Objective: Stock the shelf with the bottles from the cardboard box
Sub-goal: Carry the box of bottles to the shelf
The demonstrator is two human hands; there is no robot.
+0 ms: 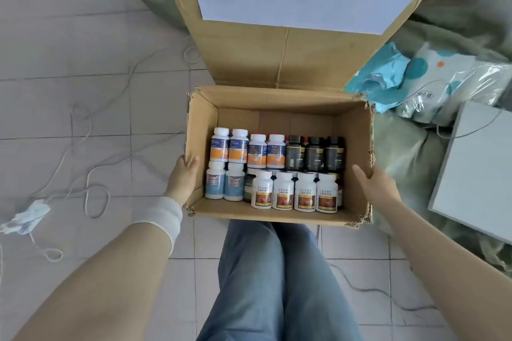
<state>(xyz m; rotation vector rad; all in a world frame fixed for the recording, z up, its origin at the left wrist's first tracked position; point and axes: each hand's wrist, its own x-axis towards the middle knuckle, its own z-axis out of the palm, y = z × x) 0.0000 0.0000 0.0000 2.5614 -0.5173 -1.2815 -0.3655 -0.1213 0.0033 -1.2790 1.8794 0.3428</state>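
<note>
An open cardboard box (279, 98) is held up in front of my knees. Inside stand several bottles: white ones with orange and blue labels (238, 147) at the back left, dark ones (315, 153) at the back right, white ones with pale blue labels (215, 184) at the front left and white ones with red labels (283, 191) at the front. My left hand (182, 174) grips the box's left wall, fingers hooked over its rim. My right hand (374, 178) grips the right wall, thumb inside the box. No shelf is in view.
A larger cardboard box (277, 50) with a white sheet taped on stands behind. Plastic bags (421, 80) and a grey board (476, 171) lie on green cloth to the right. White cords (88, 174) and a face mask (26, 220) lie on the tiled floor at left.
</note>
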